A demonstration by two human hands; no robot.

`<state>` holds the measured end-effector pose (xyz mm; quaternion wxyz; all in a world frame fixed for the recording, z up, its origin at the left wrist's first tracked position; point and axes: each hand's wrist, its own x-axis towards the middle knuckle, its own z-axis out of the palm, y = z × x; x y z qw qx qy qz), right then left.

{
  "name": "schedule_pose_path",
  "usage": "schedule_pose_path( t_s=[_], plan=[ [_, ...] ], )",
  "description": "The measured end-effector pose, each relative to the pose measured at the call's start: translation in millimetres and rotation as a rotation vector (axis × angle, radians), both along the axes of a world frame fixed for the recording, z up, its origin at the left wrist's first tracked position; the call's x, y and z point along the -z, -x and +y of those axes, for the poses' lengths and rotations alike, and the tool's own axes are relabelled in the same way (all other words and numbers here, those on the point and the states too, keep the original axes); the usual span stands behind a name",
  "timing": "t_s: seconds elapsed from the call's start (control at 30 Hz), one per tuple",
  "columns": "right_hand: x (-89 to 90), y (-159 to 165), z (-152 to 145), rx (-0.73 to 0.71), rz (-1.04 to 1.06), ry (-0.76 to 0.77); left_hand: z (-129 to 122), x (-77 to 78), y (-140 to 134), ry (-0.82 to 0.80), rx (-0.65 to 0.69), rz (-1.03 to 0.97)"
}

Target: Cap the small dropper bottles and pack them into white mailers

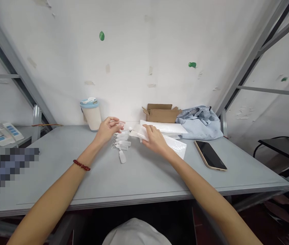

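My left hand [110,129], with a dark red bead bracelet [81,165] on its wrist, has its fingers curled together at a small clear piece that I cannot make out. Just below its fingertips lies a pile of small white tags with string loops [123,140]; one white tag [122,157] sticks out toward the front. Across from it, my right hand [156,137] is closed on a translucent plastic bag [143,132]. White plastic-wrapped packs [176,144] lie under and behind that hand, partly covered by it.
A cream cup with a blue lid [92,114] stands by the wall. Behind the packs are an open cardboard box [162,114] and a light blue cloth [202,126]. A phone [210,155] lies at right on the grey table [134,182]. Metal frame posts rise on both sides.
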<state>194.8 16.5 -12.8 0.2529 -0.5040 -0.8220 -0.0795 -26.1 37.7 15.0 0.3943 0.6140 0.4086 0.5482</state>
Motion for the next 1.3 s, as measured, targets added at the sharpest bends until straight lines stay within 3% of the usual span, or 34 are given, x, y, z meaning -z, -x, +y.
schedule_pose_path(
  t_s=[0.23,0.47,0.67,0.83,1.0,1.1,1.2,1.3],
  plan=[
    [-1.3,5,-4,-0.024,0.027,-0.026,-1,21.0,-24,0.085,-0.078,0.062],
    [0.7,6,-4,-0.042,0.029,-0.048,1,31.4,-22,-0.163,-0.105,0.497],
    [-1.4,7,-6,-0.045,0.03,-0.026,-4,22.4,-18,-0.206,0.161,0.709],
    [-0.3,5,-3,-0.009,0.005,-0.053,-9,-5.1,9,0.064,0.169,0.64],
    [2.4,2,0,0.004,-0.008,-0.056,-13,-14.2,30,0.344,0.666,0.832],
    [3.1,2,0,-0.004,-0.011,-0.051,-16,-5.9,22,0.318,0.802,0.896],
    [3.3,4,-1,-0.012,-0.019,-0.039,-17,0.7,10,0.212,0.801,0.967],
    [3.6,5,-2,-0.017,-0.029,-0.029,-19,-2.5,5,0.16,0.818,0.972]
  ],
)
